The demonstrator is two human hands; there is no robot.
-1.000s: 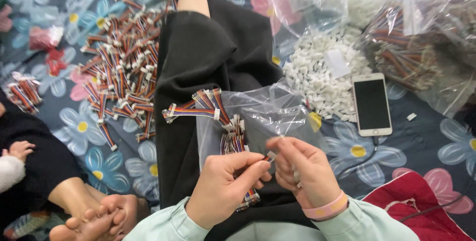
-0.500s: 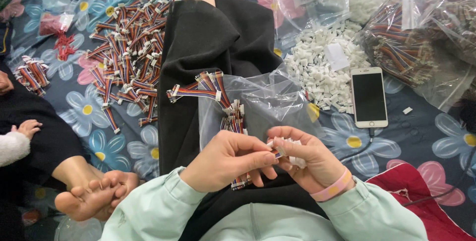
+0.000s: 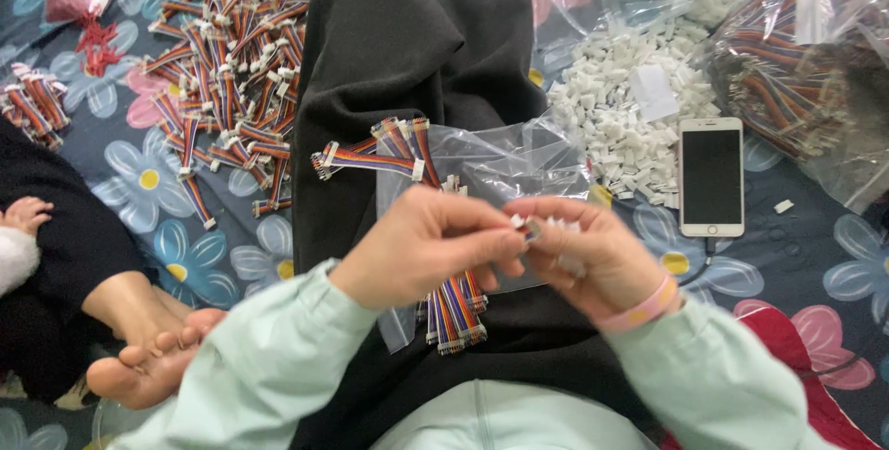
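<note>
Floral cloth (image 3: 167, 246) is lying under everything. Cable pile (image 3: 231, 52) far left, white connector heap (image 3: 620, 117) far right beside phone (image 3: 711, 175). Clear bag (image 3: 500, 172) sitting on lap. Left hand (image 3: 421, 246) and right hand (image 3: 588, 251) are meeting mid-scene, both pinching one small connector (image 3: 524, 225).

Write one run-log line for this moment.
left hand: pinching ribbon cable end | right hand: holding white connectors | lap: clear bag | phone on floral cloth

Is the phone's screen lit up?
No, the white phone lies on the flowered cloth with its screen dark.
</note>
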